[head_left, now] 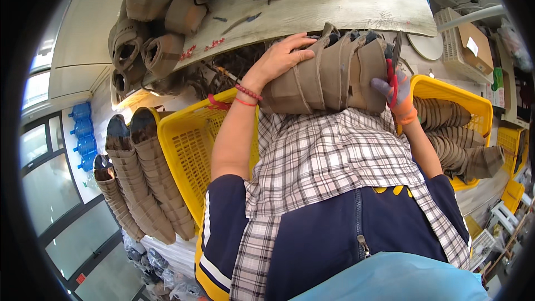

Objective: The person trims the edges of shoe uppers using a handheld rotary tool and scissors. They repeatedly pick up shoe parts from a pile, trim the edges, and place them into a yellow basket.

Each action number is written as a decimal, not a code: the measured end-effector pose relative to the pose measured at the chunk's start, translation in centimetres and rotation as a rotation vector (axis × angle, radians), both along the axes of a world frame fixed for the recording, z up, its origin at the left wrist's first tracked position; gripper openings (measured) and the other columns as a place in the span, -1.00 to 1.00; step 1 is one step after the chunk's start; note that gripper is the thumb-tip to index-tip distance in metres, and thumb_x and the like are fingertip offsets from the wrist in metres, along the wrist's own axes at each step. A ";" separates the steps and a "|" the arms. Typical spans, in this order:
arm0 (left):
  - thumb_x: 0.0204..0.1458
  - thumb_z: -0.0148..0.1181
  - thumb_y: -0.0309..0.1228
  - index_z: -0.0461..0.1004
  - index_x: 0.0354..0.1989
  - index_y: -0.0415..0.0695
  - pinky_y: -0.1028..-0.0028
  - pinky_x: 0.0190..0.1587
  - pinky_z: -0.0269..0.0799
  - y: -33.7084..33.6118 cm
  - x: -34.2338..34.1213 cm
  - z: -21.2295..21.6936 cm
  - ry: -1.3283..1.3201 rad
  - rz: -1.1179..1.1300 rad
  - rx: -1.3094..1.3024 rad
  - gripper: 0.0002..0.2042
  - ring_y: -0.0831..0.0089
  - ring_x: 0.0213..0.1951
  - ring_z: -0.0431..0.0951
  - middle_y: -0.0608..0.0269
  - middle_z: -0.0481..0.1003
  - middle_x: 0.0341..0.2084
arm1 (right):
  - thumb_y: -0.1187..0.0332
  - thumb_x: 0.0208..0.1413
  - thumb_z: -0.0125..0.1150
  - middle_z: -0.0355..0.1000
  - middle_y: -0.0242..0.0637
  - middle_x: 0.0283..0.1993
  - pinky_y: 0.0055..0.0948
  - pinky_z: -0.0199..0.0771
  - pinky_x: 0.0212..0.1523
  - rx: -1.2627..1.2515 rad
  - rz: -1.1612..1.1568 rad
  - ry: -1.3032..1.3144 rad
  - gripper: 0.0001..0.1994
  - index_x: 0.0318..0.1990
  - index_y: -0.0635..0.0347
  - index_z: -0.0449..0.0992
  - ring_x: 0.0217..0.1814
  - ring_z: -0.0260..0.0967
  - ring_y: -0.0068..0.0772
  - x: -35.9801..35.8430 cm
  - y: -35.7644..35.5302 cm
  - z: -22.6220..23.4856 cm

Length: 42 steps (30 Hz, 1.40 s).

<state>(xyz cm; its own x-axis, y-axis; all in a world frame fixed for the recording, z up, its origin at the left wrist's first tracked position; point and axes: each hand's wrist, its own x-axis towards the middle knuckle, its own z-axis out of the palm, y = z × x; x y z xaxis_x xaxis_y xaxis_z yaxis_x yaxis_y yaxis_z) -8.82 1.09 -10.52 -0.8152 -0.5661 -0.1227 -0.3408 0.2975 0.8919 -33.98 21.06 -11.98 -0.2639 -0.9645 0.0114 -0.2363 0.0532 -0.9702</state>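
Across my lap lies a stack of nested brown fabric pieces [329,75], shaped like shoe uppers with dark lining and frayed edges. My left hand [283,60] rests on the stack's left part, fingers stretched over its top and thumb apart. Red bracelets circle that wrist. At the stack's right end, my right hand [402,97] wears a grey and orange glove. It is closed on red-handled scissors [393,86], whose dark blades point up past the stack's edge. A checked apron [334,145] covers my lap beneath the stack.
A worn pale table [323,5] stands ahead, with rolled brown pieces [161,53] at its left. Yellow baskets [189,150] flank me; the right one [482,106] holds more stacks. Tall nested stacks [150,189] stand at far left, near blue water bottles [83,136].
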 end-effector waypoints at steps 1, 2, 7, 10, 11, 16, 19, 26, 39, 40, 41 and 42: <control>0.04 0.12 -0.03 0.42 0.11 0.05 0.35 0.21 0.16 0.1 0.0 -0.2 -0.007 0.009 0.007 -0.53 0.21 0.26 0.21 0.10 0.18 0.26 | 0.45 -0.05 0.32 0.47 -0.31 -0.08 -0.48 0.37 -0.03 0.059 0.008 -0.074 -0.54 0.06 0.27 0.39 -0.07 0.37 -0.51 -0.3 0.0 0.0; 0.07 0.11 -0.08 0.40 0.12 0.03 0.36 0.23 0.13 0.0 -0.2 0.0 -0.031 -0.008 0.024 -0.55 0.22 0.28 0.17 0.10 0.16 0.27 | 0.44 -0.05 0.33 0.47 -0.31 -0.08 -0.48 0.37 -0.04 0.001 -0.019 -0.031 -0.54 0.06 0.27 0.39 -0.07 0.37 -0.51 0.1 0.1 -0.4; 0.10 0.08 -0.18 0.37 0.15 -0.01 0.37 0.26 0.06 0.3 -0.4 0.3 -0.098 0.014 0.071 -0.57 0.25 0.32 0.08 0.09 0.12 0.29 | 0.41 -0.05 0.34 0.48 -0.25 -0.11 -0.47 0.39 -0.07 0.011 -0.053 0.077 -0.54 0.05 0.28 0.39 -0.10 0.38 -0.50 -0.4 1.4 -1.9; 0.11 0.08 -0.19 0.37 0.16 0.00 0.37 0.26 0.05 -0.1 -0.2 -0.4 -0.039 -0.014 0.119 -0.57 0.25 0.31 0.10 0.09 0.11 0.29 | 0.42 -0.08 0.34 0.48 -0.24 -0.14 -0.46 0.39 -0.07 0.005 -0.032 -0.020 -0.54 0.02 0.31 0.39 -0.10 0.38 -0.50 0.1 1.3 -2.2; 0.10 0.09 -0.19 0.37 0.16 0.00 0.38 0.26 0.05 -0.3 -0.2 -0.6 -0.042 -0.028 0.119 -0.57 0.25 0.30 0.12 0.07 0.11 0.29 | 0.42 -0.09 0.34 0.48 -0.25 -0.15 -0.46 0.39 -0.07 -0.008 -0.024 -0.047 -0.54 0.01 0.33 0.40 -0.10 0.38 -0.50 0.9 1.0 -2.8; 0.17 0.02 -0.22 0.34 0.16 -0.10 0.46 0.22 0.12 -0.2 -1.1 0.3 -0.036 -0.060 0.340 -0.59 0.38 0.19 0.25 0.16 0.27 0.18 | 0.44 -0.10 0.32 0.48 -0.26 -0.11 -0.47 0.36 -0.03 -0.051 -0.033 -0.342 -0.54 0.02 0.35 0.40 -0.06 0.39 -0.48 4.5 -0.4 -1.0; 0.20 -0.03 -0.22 0.32 0.16 -0.18 0.51 0.18 0.16 0.4 -1.0 -1.1 0.051 -0.115 0.453 -0.59 0.47 0.12 0.30 0.22 0.36 0.09 | 0.51 -0.10 0.27 0.43 -0.21 0.01 -0.42 0.36 0.03 -0.013 0.088 -0.579 -0.47 0.10 0.35 0.32 0.01 0.38 -0.41 5.0 -0.8 1.6; 0.19 -0.02 -0.19 0.39 0.06 -0.22 0.43 0.17 0.21 1.1 -1.8 -4.9 0.038 -0.136 0.131 -0.60 0.32 0.10 0.38 0.06 0.43 0.03 | 0.40 0.04 0.17 0.40 -0.20 0.05 -0.35 0.31 0.13 0.206 0.121 -0.704 -0.53 0.12 0.33 0.31 0.10 0.35 -0.35 5.3 0.5 -2.1; -0.05 0.19 -0.48 0.35 -0.29 -0.20 0.19 0.02 0.22 -9.6 22.9 4.0 0.079 1.505 -1.252 -0.82 0.05 -0.05 0.33 0.01 0.37 -0.18 | -0.16 0.07 0.12 0.44 -0.31 -0.18 -0.56 0.34 -0.19 0.035 -0.014 -0.119 -0.34 0.04 0.32 0.32 -0.20 0.36 -0.50 -0.4 6.1 -3.6; -0.07 0.22 -0.47 0.32 -0.27 -0.20 0.20 0.02 0.21 -10.8 25.6 4.6 0.016 1.632 -1.206 -0.77 0.05 -0.02 0.31 0.00 0.35 -0.17 | -0.16 0.08 0.09 0.45 -0.33 -0.25 -0.61 0.32 -0.27 0.018 -0.024 -0.053 -0.36 0.00 0.31 0.35 -0.29 0.36 -0.53 -0.5 6.0 -2.7; -0.10 0.25 -0.46 0.31 -0.24 -0.21 0.20 0.03 0.19 -13.5 26.5 5.4 -0.047 1.596 -1.242 -0.72 0.05 -0.01 0.31 -0.01 0.35 -0.15 | -0.16 0.10 0.06 0.46 -0.33 -0.33 -0.69 0.25 -0.44 -0.015 -0.168 0.000 -0.39 -0.04 0.31 0.37 -0.43 0.34 -0.59 -0.5 6.6 -2.6; -0.13 0.29 -0.44 0.31 -0.21 -0.22 0.20 0.04 0.18 -14.5 27.5 6.2 -0.134 1.584 -1.280 -0.67 0.04 0.00 0.30 -0.02 0.35 -0.14 | -0.11 0.13 0.05 0.46 -0.27 -0.32 -0.73 0.19 -0.56 -0.014 -0.210 0.015 -0.43 -0.03 0.31 0.36 -0.48 0.35 -0.63 -0.8 6.8 -2.6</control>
